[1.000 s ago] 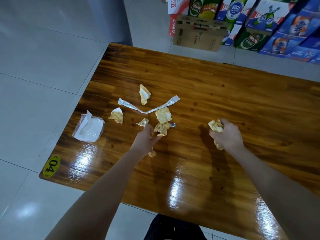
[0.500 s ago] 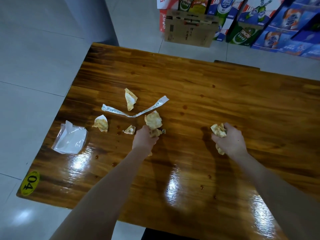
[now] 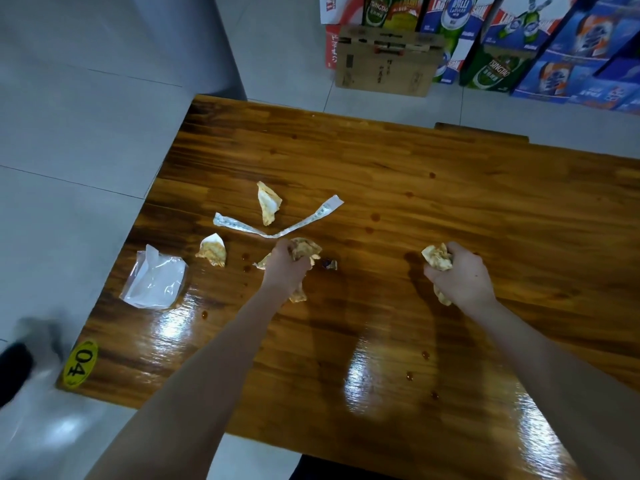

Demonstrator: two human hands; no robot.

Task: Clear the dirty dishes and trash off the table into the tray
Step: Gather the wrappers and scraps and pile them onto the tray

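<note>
- Trash (image 3: 268, 206) lay loose on the table (image 3: 450, 188); the left hand (image 3: 285, 268) gripped one greasy wad (image 3: 304, 249), the right hand (image 3: 460, 275) another.
- Gathering seemed underway (no tray showed); next, likely the paper strip (image 3: 277, 232) just beyond the left hand.

We see stacked beer cartons (image 3: 519, 46) behind a brown cardboard box (image 3: 384, 64), both on grey floor tiles (image 3: 86, 133).
</note>
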